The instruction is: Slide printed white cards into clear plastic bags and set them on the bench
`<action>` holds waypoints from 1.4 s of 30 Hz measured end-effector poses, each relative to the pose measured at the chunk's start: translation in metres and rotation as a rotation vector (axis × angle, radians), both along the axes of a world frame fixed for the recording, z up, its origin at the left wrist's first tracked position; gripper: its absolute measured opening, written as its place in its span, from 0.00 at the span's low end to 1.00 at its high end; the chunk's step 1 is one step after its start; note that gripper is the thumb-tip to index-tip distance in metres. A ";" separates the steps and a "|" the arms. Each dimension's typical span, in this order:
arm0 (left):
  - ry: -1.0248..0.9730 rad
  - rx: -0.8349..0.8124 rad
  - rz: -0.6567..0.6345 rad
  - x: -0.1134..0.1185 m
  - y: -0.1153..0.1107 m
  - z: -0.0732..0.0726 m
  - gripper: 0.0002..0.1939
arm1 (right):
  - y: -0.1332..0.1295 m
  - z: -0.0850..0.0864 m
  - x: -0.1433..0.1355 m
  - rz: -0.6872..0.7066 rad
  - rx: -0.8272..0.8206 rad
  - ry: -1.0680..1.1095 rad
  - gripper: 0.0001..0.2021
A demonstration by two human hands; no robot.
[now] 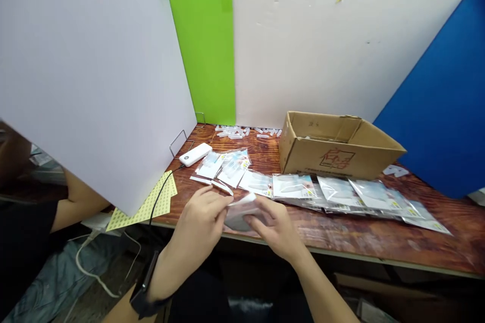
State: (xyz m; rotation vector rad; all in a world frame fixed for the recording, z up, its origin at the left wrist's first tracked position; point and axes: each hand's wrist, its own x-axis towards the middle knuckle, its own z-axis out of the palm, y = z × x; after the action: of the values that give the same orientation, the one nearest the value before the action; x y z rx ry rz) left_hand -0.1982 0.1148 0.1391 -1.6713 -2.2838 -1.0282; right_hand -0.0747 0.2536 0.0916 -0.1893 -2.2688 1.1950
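Near the table's front edge, my left hand [202, 217] and my right hand [275, 224] hold a clear plastic bag [238, 214] between them, with something white at its top. Fingers of both hands are closed on its two sides. Just beyond them, packaged items in clear bags [293, 186] lie in an overlapping row that runs to the right. More bagged packs [233, 165] lie behind my left hand. A dark band is round my left wrist.
An open cardboard box [341, 149] stands behind the row. Small white pieces [235, 132] lie at the back. A white power bank [196, 155] with a black cable and yellow sticker sheets [161, 202] are at left. Upright panels surround the table; another person's arm [81, 194] shows beyond the left panel.
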 end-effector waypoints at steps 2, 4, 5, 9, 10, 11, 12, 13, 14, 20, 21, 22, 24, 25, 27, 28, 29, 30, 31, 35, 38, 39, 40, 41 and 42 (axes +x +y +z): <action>-0.235 0.109 0.058 0.009 -0.008 0.006 0.08 | -0.005 0.008 0.006 0.062 -0.190 -0.050 0.10; -0.540 0.286 0.166 0.011 -0.015 0.006 0.05 | -0.010 0.013 0.018 0.022 -0.380 -0.067 0.12; -0.708 0.374 0.185 0.011 -0.018 0.005 0.07 | -0.012 0.015 0.025 -0.005 -0.466 -0.065 0.13; -1.302 0.402 -0.133 0.025 -0.012 -0.010 0.17 | -0.024 0.021 0.043 -0.028 -0.653 -0.016 0.12; -1.390 0.346 -0.224 0.032 -0.007 -0.014 0.16 | -0.028 0.021 0.045 -0.042 -0.672 0.010 0.12; -1.448 0.314 -0.279 0.039 -0.002 -0.018 0.14 | -0.032 0.021 0.046 -0.079 -0.682 0.051 0.13; -1.485 0.313 -0.299 0.046 0.002 -0.020 0.12 | -0.035 0.021 0.046 -0.139 -0.679 0.104 0.17; -1.504 0.334 -0.295 0.053 0.007 -0.022 0.11 | -0.037 0.020 0.047 -0.210 -0.657 0.165 0.24; -1.511 0.366 -0.281 0.058 0.010 -0.023 0.10 | -0.038 0.020 0.048 -0.272 -0.610 0.222 0.29; -1.535 0.378 -0.309 0.066 0.013 -0.019 0.11 | -0.026 0.029 0.059 -0.162 -0.196 0.107 0.11; -1.538 0.372 -0.312 0.066 0.012 -0.019 0.11 | -0.024 0.031 0.060 -0.156 -0.207 0.088 0.11; -1.538 0.367 -0.310 0.066 0.011 -0.018 0.11 | -0.023 0.032 0.061 -0.160 -0.233 0.080 0.12; -1.528 0.361 -0.298 0.067 0.011 -0.018 0.11 | -0.023 0.033 0.061 -0.164 -0.271 0.077 0.13; -1.516 0.358 -0.287 0.067 0.011 -0.018 0.11 | -0.023 0.033 0.061 -0.154 -0.277 0.079 0.12; -1.497 0.351 -0.252 0.067 0.010 -0.018 0.11 | -0.025 0.030 0.060 -0.120 -0.274 0.079 0.10; -1.490 0.349 -0.228 0.067 0.009 -0.018 0.11 | -0.026 0.029 0.060 -0.106 -0.272 0.076 0.09; -1.485 0.350 -0.203 0.067 0.009 -0.018 0.11 | -0.028 0.027 0.060 -0.098 -0.276 0.070 0.09; -1.482 0.349 -0.181 0.066 0.008 -0.018 0.11 | -0.029 0.025 0.060 -0.097 -0.282 0.063 0.09; -1.480 0.348 -0.162 0.066 0.007 -0.018 0.11 | -0.031 0.023 0.060 -0.102 -0.286 0.057 0.09; -1.459 0.344 -0.114 0.064 0.003 -0.021 0.11 | -0.038 0.016 0.061 -0.128 -0.298 0.053 0.09; -1.440 0.344 -0.102 0.063 0.003 -0.023 0.11 | -0.039 0.014 0.061 -0.124 -0.262 0.046 0.09; -1.428 0.349 -0.110 0.062 0.003 -0.023 0.12 | -0.038 0.014 0.060 -0.116 -0.223 0.037 0.09; -1.405 0.358 -0.121 0.062 0.004 -0.023 0.12 | -0.038 0.014 0.060 -0.123 -0.156 0.030 0.10; -1.373 0.369 -0.134 0.062 0.004 -0.024 0.12 | -0.037 0.015 0.059 -0.162 -0.061 0.043 0.11; -1.332 0.373 -0.144 0.061 0.005 -0.024 0.12 | -0.037 0.015 0.059 -0.240 0.057 0.086 0.13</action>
State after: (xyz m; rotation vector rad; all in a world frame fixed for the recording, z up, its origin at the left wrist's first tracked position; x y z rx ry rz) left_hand -0.1368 0.1195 0.1150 -1.0421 -2.1489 -3.0063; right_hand -0.0161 0.2168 0.1066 -0.3704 -2.1331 0.9943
